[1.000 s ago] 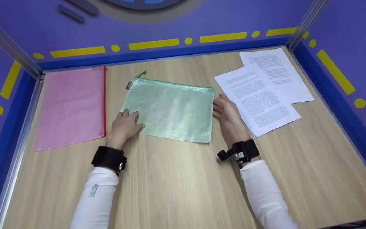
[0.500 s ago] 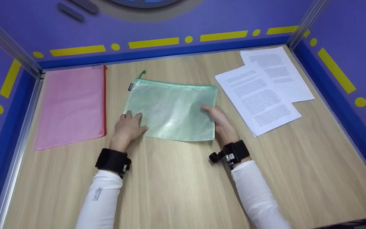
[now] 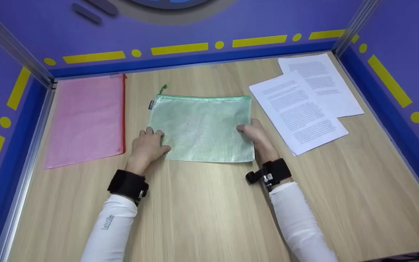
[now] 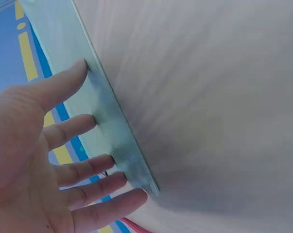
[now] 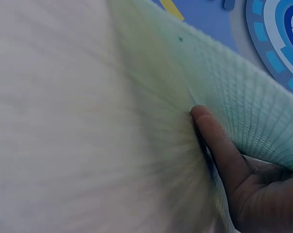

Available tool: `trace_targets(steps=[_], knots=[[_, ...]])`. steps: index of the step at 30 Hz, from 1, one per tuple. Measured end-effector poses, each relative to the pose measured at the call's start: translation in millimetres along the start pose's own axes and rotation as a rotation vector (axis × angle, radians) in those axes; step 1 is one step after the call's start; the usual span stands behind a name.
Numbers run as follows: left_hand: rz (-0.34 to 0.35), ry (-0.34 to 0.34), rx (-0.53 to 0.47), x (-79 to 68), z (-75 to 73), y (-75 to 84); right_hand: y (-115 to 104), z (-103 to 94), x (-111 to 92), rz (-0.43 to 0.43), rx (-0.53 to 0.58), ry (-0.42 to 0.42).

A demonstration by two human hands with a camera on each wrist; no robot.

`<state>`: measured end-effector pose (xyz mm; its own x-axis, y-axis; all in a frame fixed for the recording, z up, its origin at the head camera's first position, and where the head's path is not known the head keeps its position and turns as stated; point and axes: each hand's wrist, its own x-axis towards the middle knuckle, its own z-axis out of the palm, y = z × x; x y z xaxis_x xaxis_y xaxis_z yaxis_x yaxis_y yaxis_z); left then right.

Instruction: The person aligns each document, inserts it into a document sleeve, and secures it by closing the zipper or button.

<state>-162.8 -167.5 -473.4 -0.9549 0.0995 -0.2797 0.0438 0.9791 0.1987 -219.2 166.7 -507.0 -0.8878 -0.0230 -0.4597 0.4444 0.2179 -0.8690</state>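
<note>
A translucent green mesh zip pouch (image 3: 202,127) lies at the middle of the table in the head view, its zipper along the far edge and a green pull at the far left corner. My left hand (image 3: 146,148) rests on its near left corner with fingers spread; the left wrist view shows straight fingertips (image 4: 118,180) touching the sheet. At the right edge my right hand (image 3: 259,137) pinches the pouch, thumb on top and the other fingers hidden underneath. The right wrist view shows that edge lifted and bowed by the hand (image 5: 263,194).
To the left lies a pink mesh zip pouch (image 3: 86,120) with a red zipper. Two overlapping stacks of printed paper, the nearer one (image 3: 298,112) partly over the farther one (image 3: 320,82), lie at the right. Blue panels (image 3: 209,22) wall the table on three sides.
My right hand has gone from beside the pouch to pinching its right edge. The green pouch has shifted slightly right and turned straighter; my left hand has shifted right with it.
</note>
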Motion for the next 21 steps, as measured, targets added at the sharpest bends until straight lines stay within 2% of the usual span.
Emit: trace_targets(steps=[4,9,14,21], knots=[[-0.039,0.017,-0.050,6.9,-2.2,-5.9,3.5,-3.8,-0.9,0.004,0.063,-0.040],[-0.097,0.053,-0.061,16.6,-6.5,-15.8,8.3,-5.2,-1.3,-0.002,0.153,-0.077],[-0.156,0.073,-0.099,23.7,-13.0,-22.7,7.9,-4.7,-1.2,0.004,0.154,-0.095],[-0.222,0.120,-0.154,34.3,-14.5,-19.1,6.3,-9.3,-2.6,0.026,0.167,-0.156]])
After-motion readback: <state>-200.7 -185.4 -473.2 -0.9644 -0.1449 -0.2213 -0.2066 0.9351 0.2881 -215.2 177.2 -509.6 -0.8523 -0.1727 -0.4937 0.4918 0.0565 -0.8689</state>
